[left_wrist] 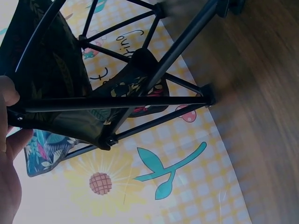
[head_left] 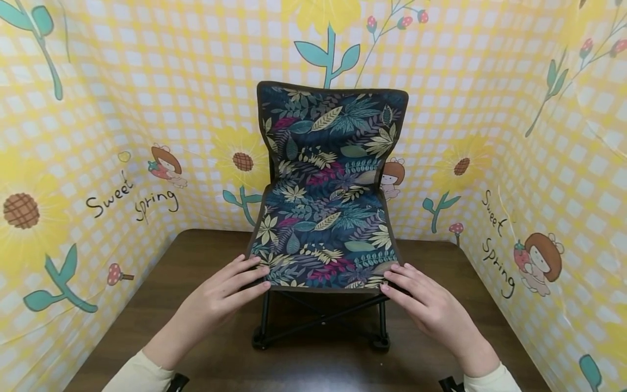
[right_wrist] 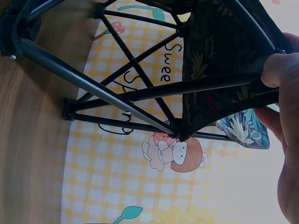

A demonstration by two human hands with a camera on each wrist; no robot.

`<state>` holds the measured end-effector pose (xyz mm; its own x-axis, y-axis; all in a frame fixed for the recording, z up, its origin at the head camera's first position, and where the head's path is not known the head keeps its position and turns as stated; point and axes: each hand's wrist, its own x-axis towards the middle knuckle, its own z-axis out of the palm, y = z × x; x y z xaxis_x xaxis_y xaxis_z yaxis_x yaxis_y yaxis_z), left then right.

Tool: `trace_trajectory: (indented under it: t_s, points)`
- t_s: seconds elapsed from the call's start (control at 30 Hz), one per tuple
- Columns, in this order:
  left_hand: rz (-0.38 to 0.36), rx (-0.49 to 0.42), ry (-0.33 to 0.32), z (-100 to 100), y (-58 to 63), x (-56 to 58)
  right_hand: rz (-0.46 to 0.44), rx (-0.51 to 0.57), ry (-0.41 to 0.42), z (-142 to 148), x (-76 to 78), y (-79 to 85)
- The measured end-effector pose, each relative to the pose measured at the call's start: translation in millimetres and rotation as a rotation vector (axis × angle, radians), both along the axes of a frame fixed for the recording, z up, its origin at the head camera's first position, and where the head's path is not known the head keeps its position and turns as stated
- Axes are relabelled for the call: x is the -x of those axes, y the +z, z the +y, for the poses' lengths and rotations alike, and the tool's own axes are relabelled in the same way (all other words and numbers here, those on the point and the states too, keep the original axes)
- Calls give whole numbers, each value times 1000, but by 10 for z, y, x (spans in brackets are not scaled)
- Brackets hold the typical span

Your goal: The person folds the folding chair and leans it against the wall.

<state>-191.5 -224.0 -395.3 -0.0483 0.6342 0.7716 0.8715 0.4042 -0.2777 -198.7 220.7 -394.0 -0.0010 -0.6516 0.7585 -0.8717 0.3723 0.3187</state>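
Note:
A folding chair (head_left: 325,218) with dark leaf-patterned fabric and thin black legs stands unfolded, its backrest at the far side. My left hand (head_left: 220,291) holds the front left corner of the seat, fingers over the top. At the front right corner, my right hand (head_left: 431,305) grips the seat in the same way. From below, the left wrist view shows the left thumb (left_wrist: 8,91) against the corner joint of the frame. In the right wrist view the right thumb (right_wrist: 276,70) presses the opposite corner joint, with a finger on the fabric's other side.
The chair's feet rest on a dark brown wooden tabletop (head_left: 196,337). Yellow-and-white checked cloth (head_left: 206,81) printed with sunflowers and lettering rises behind it and on both sides. Crossed black tubes (head_left: 323,318) run beneath the seat between the legs.

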Motion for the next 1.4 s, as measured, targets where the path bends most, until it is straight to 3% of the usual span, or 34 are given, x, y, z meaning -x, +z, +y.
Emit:
trace_trajectory:
  t_s: [0.4,0.9,1.4]
  points:
    - [28,-11,-36,-26,17,96,-6,24,-8,-79,16,24]
    - [38,-4,-46,20,151,101,-13,33,-3,-109,28,107]
    - [27,1,-43,50,191,96,-1,34,-13,-144,46,152]
